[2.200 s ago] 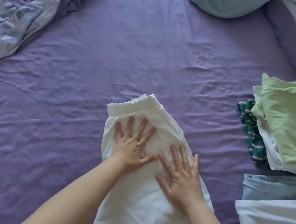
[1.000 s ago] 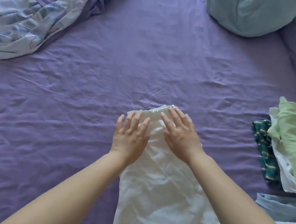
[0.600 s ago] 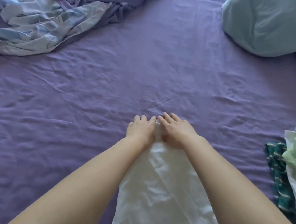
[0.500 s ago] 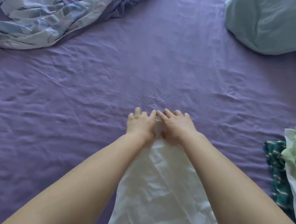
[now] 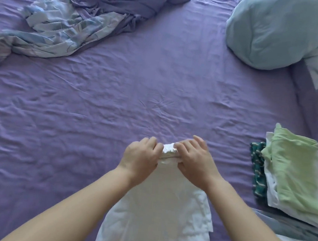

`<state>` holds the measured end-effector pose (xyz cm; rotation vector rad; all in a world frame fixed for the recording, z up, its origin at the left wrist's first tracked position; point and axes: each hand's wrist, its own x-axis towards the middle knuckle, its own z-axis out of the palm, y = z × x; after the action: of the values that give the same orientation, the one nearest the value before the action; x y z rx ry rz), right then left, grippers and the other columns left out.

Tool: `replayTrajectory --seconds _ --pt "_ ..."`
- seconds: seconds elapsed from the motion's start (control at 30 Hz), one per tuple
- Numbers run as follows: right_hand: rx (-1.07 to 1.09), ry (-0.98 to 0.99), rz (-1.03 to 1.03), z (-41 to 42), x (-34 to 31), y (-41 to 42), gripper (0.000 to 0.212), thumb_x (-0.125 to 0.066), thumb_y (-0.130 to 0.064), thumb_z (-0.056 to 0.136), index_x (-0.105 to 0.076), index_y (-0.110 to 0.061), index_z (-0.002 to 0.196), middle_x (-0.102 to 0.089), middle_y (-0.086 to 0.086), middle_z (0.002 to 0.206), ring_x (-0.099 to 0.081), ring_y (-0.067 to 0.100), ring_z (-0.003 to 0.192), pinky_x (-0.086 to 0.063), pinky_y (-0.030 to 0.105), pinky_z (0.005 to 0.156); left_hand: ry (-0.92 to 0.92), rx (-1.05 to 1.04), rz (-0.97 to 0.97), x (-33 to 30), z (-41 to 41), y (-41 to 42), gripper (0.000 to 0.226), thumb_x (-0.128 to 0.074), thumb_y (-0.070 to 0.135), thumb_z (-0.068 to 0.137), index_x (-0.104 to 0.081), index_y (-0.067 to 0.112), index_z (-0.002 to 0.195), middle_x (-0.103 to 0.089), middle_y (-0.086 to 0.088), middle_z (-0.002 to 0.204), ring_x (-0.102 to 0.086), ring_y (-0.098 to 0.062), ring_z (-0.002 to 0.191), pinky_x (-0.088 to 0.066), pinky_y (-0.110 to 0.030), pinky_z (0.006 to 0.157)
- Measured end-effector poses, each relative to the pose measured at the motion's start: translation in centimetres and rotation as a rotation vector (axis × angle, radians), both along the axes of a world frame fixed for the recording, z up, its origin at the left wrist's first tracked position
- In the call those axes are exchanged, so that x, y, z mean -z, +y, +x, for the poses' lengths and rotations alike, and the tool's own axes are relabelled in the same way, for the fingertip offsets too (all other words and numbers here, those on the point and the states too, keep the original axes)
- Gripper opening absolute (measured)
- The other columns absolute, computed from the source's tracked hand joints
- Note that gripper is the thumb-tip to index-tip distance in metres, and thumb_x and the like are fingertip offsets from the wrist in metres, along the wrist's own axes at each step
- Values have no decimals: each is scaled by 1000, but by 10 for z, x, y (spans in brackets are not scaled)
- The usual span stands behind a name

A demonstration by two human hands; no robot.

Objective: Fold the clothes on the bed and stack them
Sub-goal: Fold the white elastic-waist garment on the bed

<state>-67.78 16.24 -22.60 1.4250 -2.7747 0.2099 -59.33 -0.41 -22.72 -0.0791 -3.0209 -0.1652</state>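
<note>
Both hands meet at the far end of the white garment [image 5: 157,206], which lies lengthwise on the purple bed sheet [image 5: 137,90], right in front of the person. The left hand [image 5: 140,155] and the right hand [image 5: 194,159] each curl their fingers round the gathered waistband [image 5: 168,150], pinching it into a small bunched roll lifted a little off the sheet. The rest of the garment stays flat, widening toward the near edge.

There are no containers here; the nearest thing to one is the stack of folded clothes on the right. A light green piece [image 5: 293,173] sits on top, a white piece [image 5: 271,183] under it, and a dark teal patterned piece [image 5: 257,170] pokes out at the stack's left side. Nearer, at the bottom right corner, lies a pale blue-grey folded piece [image 5: 290,230].

A crumpled blue-and-purple duvet [image 5: 70,26] is heaped at the far left, and a pale teal pillow [image 5: 277,28] rests at the far right.

A couple of seconds ago both hands lay flat with spread fingers on the middle of the garment, smoothing it, and the frilled waistband was wide and uncovered. Since then the garment has been narrowed, the hands have slid up to the waistband, and the flat press has turned into a grasp that gathers that end.
</note>
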Motion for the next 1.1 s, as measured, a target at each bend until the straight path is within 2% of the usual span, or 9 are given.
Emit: replayTrajectory --seconds 0.13,0.23,0.43,0.53,0.63,0.77,0.87,0.97,1.1 --pt "-31 93 -45 53 5 41 40 -65 -5 58 -71 -14 96 -64 -1 83 -65 23 83 -41 46 98 56 167 -62 1 55 35 15 -57 8 58 -62 19 67 -56 2 65 -51 -18 52 -38 -29 44" --pt "-62 119 -28 89 16 68 34 -48 -10 71 -72 -16 94 -64 -1 87 -65 21 87 -37 43 100 10 236 -111 11 93 58 27 -40 8 69 -64 21 72 -60 2 72 -52 -18 54 -41 -28 47" --pt "-30 62 69 139 34 93 37 -39 -5 75 -72 -15 84 -70 2 107 -63 20 110 -32 44 102 -117 302 -142 20 134 92 24 -41 11 71 -60 24 65 -62 3 70 -53 -17 54 -42 -23 47" --pt "1 41 122 153 40 101 32 -42 -8 75 -72 -18 80 -71 0 99 -67 20 101 -34 44 101 -173 331 -102 23 143 102 24 -40 13 71 -60 25 64 -59 4 67 -54 -17 54 -41 -22 49" --pt "10 -11 222 165 46 109 22 -59 -19 66 -73 -20 83 -71 2 102 -67 22 102 -30 45 102 -244 366 -60 31 151 107 8 -58 24 59 -60 25 66 -57 5 67 -55 -17 57 -43 -23 51" --pt "32 -130 296 170 51 113 54 -72 -36 47 -74 -17 97 -63 11 124 -58 27 118 -28 49 101 -301 244 43 43 154 108 24 -70 42 57 -63 23 70 -59 5 70 -57 -18 62 -41 -30 62" --pt "14 -110 177 162 44 101 45 -52 -29 70 -72 -16 108 -58 9 132 -52 27 125 -29 50 102 -225 125 40 46 141 105 15 -59 23 70 -68 21 82 -65 3 84 -63 -21 77 -37 -33 73" --pt "60 -82 186 144 42 83 50 -39 -26 80 -64 -15 122 -54 7 136 -48 29 128 -21 52 104 -336 -25 44 42 118 106 46 -37 25 78 -72 14 107 -68 -7 115 -63 -30 109 -42 -46 95" --pt "180 -190 312 119 53 70 54 -27 -39 90 -46 -25 139 -39 7 148 -34 33 136 -8 54 106 -509 -133 50 61 104 101 66 -21 48 87 -36 16 143 -28 -12 153 -23 -35 142 -12 -56 108"
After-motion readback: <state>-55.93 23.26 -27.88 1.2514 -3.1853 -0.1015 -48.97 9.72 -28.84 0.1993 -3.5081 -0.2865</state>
